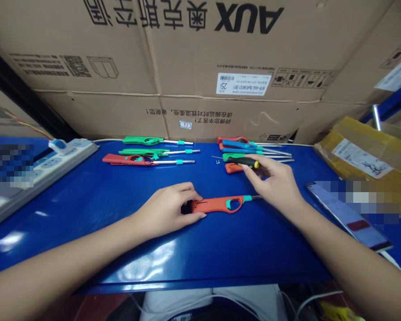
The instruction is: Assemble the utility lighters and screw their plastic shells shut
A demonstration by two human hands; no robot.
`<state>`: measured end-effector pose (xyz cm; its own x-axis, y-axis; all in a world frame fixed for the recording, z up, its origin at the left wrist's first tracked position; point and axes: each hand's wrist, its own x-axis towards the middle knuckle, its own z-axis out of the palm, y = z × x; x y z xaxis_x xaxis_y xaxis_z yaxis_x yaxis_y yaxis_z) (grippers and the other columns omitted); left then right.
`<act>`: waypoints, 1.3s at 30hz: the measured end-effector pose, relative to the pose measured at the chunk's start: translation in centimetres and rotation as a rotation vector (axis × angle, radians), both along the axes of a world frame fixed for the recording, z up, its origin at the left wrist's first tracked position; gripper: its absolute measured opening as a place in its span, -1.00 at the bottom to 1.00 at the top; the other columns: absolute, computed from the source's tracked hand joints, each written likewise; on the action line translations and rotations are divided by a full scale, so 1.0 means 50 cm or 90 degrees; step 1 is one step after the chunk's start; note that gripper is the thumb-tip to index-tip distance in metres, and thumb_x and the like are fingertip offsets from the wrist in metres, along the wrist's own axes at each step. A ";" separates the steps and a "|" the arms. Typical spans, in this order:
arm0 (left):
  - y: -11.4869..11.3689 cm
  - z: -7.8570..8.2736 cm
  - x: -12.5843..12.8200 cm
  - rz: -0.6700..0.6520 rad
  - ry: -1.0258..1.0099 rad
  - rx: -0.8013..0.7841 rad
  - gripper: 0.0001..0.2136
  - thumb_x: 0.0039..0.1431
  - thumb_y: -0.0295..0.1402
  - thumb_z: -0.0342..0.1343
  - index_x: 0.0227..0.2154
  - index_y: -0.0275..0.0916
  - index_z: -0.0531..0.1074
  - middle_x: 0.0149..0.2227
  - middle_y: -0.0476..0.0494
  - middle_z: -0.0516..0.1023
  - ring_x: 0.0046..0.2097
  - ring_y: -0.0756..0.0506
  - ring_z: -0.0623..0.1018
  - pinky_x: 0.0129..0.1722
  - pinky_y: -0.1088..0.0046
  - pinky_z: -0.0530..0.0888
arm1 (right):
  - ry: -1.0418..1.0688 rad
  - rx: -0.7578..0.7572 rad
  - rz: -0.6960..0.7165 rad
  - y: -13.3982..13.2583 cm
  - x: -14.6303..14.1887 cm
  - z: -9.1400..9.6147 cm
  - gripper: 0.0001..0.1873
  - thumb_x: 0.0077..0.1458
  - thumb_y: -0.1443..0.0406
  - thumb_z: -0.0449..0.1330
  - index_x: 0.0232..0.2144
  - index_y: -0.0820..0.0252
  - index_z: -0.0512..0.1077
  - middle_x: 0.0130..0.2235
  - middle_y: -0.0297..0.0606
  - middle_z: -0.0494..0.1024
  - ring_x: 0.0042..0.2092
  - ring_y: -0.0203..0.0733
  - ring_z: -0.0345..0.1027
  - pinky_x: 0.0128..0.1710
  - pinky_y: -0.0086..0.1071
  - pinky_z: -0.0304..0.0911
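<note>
- Lying on the surface (120,200) between both hands: one lighter (220,205).
- Behind it, left: three lighters (150,151); right: a lighter pile (247,149).
- Far left: power strip (36,171); far right: phone (349,216).

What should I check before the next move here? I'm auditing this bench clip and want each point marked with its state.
1. Left hand grips the orange lighter by its rear end: ok.
2. Lighter lies flat on the blue table: ok.
3. Right hand holds the screwdriver: ok.
4. Screwdriver tip on a screw: cannot tell.
5. Lighter piles lie apart from the work: ok.
6. Phone close by the right forearm: not ok.
</note>
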<state>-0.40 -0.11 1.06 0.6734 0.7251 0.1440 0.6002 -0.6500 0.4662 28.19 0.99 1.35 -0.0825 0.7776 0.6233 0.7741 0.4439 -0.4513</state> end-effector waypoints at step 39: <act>-0.011 -0.021 0.014 0.011 -0.137 -0.085 -0.61 0.18 -0.14 0.31 0.02 -0.20 0.58 -0.09 -0.13 0.60 -0.20 -0.07 0.58 -0.21 0.43 0.52 | 0.483 -0.087 0.144 -0.001 -0.012 0.016 -0.68 0.18 0.01 0.27 -0.30 0.13 0.44 -0.57 -0.43 0.46 -0.61 -0.31 0.31 -0.64 -0.42 0.31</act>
